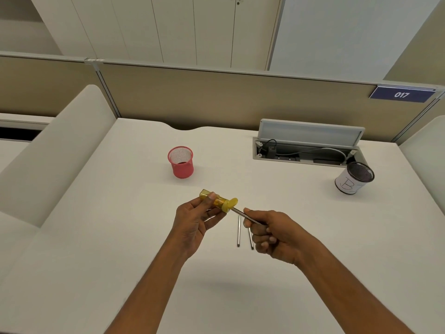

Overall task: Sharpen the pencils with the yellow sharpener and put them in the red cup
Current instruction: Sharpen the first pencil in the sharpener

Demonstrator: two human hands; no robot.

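The pencil (243, 214) has its front end poked into the cap of the yellow sharpener (218, 201), up in the air above the white desk (120, 213). The left hand (192, 225) pinches the sharpener, thumb on top and fingers under it. The right hand (272, 233) is curled round the back part of the pencil.

I think this is the sharpening step. To do it well, hold the sharpener steady and line the pencil up straight with the hole. Turn it gently. A hard push or a tilt could snap the point.

Two more pencils (238, 231) lie on the desk just under the hands, side by side. The red cup (181, 162) stands farther back, well apart from the hands, and no pencil sticks out of it. A white cup (354, 179) with writing on it sits far off to the right, beside an open cable box (305, 150).

The pencil's point is hidden inside the sharpener, so I cannot tell how sharp it is. Its back end is hidden in the right hand. That hand also covers part of one pencil on the desk. The writing on the white cup is hard to read.
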